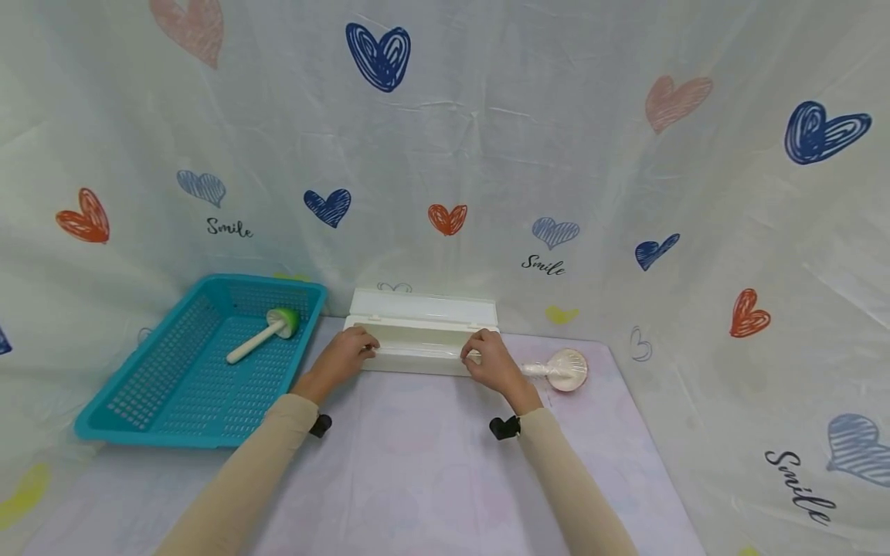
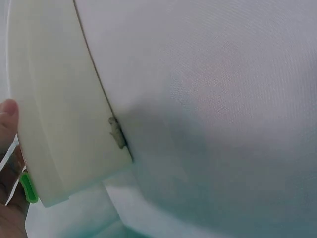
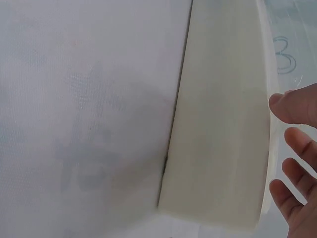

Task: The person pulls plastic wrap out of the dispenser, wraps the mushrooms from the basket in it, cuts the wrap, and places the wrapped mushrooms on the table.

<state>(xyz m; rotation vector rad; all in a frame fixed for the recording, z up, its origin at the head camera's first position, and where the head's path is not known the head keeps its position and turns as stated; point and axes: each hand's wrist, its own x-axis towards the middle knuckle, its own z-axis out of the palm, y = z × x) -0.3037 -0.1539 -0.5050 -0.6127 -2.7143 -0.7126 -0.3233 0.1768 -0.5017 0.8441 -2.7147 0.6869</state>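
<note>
A long white box [image 1: 417,363] with its hinged lid [image 1: 422,307] raised stands at the table's back edge. Something glossy shows inside. My left hand [image 1: 345,355] is at the box's left end, thumb by the rim; a small green piece [image 2: 28,187] sits by the fingers, whose tips are partly hidden. At the right end, my right hand [image 1: 491,359] has its thumb at the front rim. Its fingers are loosely bent and spread, with a gap between thumb and forefinger in the right wrist view. Whether either hand holds thin film is unclear.
Left of the box stands a turquoise basket [image 1: 188,442] holding a white-handled tool [image 1: 256,342] with a green and white round head. To the right lies a pale round-headed object [image 1: 567,370] with a handle, seemingly wrapped in clear plastic. A heart-printed curtain [image 1: 473,147] hangs behind.
</note>
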